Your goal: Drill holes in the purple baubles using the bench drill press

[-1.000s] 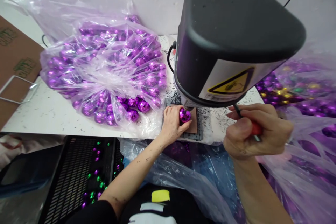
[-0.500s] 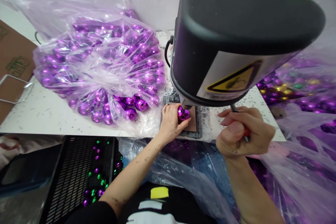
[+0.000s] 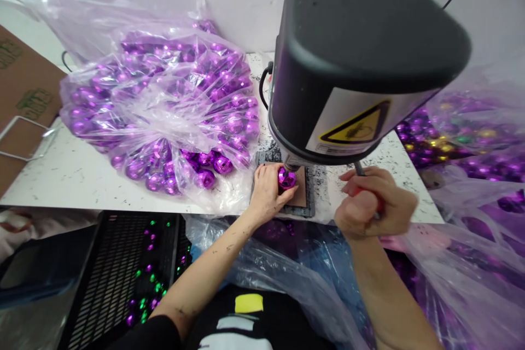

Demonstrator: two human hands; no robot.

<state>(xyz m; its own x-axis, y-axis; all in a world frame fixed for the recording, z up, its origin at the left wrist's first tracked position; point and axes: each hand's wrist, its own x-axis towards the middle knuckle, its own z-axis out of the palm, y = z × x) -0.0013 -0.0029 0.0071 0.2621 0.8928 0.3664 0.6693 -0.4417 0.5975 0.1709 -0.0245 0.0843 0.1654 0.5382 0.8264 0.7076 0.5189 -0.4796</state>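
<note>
One purple ball (image 3: 286, 178) sits on the pad (image 3: 304, 195) under the press head (image 3: 361, 60), pinched at its sides by left hand (image 3: 267, 192) fingers; looks light, glossy, slippery, likely thin-shelled; right hand (image 3: 375, 209) fist closed around red-handled lever (image 3: 379, 206).

We are at a small production bench in a workshop. A black bench machine (image 3: 361, 60) with a yellow warning label (image 3: 355, 128) stands on a white, speckled worktable (image 3: 74, 175), which we take as our landmark. On the table, left of the machine, lies a clear plastic bag (image 3: 164, 109) stuffed with shiny purple balls. Right of the table, more bags (image 3: 471, 136) hold purple and mixed-colour balls. Below the table's front edge sits a black crate (image 3: 118, 273); at its left end leans a cardboard box (image 3: 24, 98).
</note>
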